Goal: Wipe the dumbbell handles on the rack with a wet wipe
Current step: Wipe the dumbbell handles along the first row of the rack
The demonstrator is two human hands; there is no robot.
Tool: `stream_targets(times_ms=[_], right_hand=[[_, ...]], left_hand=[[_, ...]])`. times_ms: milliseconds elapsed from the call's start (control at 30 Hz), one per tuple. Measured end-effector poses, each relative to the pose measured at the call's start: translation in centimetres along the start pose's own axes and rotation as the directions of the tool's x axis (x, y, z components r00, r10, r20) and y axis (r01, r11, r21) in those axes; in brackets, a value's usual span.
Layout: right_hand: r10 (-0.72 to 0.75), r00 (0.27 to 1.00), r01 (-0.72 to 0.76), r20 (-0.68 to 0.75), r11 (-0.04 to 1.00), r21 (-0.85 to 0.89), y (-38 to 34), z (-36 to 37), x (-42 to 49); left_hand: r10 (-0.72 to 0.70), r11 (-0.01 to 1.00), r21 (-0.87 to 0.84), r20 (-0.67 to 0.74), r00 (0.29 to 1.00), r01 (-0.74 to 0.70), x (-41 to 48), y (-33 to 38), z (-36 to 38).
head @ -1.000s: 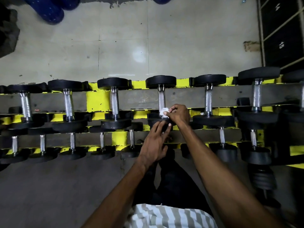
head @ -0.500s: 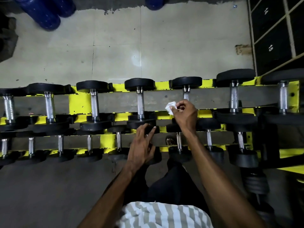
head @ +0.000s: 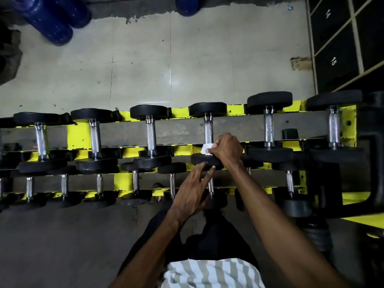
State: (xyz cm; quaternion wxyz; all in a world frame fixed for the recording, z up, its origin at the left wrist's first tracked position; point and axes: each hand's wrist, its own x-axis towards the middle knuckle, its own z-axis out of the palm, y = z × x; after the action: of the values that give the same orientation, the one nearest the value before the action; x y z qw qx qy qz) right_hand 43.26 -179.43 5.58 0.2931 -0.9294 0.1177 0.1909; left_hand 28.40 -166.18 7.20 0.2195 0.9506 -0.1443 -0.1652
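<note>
A yellow two-tier rack (head: 236,110) holds rows of black dumbbells with chrome handles. My right hand (head: 227,147) grips a crumpled white wet wipe (head: 206,149) against the near end of one upper-tier chrome handle (head: 208,129). My left hand (head: 192,191) reaches forward with straight fingers, its fingertips touching the near black head (head: 200,159) of that same dumbbell. Part of the handle is hidden by my right hand.
More dumbbells (head: 150,132) stand left and right on both tiers. Blue cylinders (head: 49,19) lie on the pale tiled floor (head: 145,65) beyond the rack. Black numbered lockers (head: 340,44) stand at the upper right. Dark rubber flooring (head: 62,242) runs along the near side.
My right hand carried the wipe from one upper-tier handle to its right-hand neighbour and set it at the near end. My left hand followed to that dumbbell's near head.
</note>
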Motion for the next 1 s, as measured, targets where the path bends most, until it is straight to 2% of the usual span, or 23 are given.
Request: stream_targets(times_ms=[100,333,433,633,800,1000], right_hand=[[-0.001,0.998,0.001,-0.059,1.000,0.007,-0.1,0.4,-0.2],[0.012,0.978,0.024,-0.207,0.985,0.172,-2.7,0.0,1.5],[0.025,0.981,0.010,-0.195,0.984,0.177,-3.0,0.0,2.5],[-0.016,0.999,0.019,-0.052,0.999,0.046,-0.7,-0.1,0.6],[-0.022,0.986,0.050,-0.167,0.985,0.166,-2.0,0.2,1.1],[0.082,0.959,-0.014,-0.272,0.970,0.244,-4.7,-0.2,3.7]], left_hand=[[-0.010,1.000,0.025,-0.005,1.000,0.010,0.9,0.2,-0.1],[-0.044,0.998,0.046,0.025,0.999,0.043,1.6,0.4,0.2],[-0.038,0.998,0.049,0.004,0.999,0.038,1.7,0.6,0.1],[-0.010,0.999,0.049,0.011,1.000,0.009,2.3,1.0,0.3],[0.033,0.998,0.047,-0.026,0.999,-0.032,2.3,0.8,-0.5],[0.025,0.999,0.035,-0.012,1.000,-0.024,2.4,0.9,-0.8]])
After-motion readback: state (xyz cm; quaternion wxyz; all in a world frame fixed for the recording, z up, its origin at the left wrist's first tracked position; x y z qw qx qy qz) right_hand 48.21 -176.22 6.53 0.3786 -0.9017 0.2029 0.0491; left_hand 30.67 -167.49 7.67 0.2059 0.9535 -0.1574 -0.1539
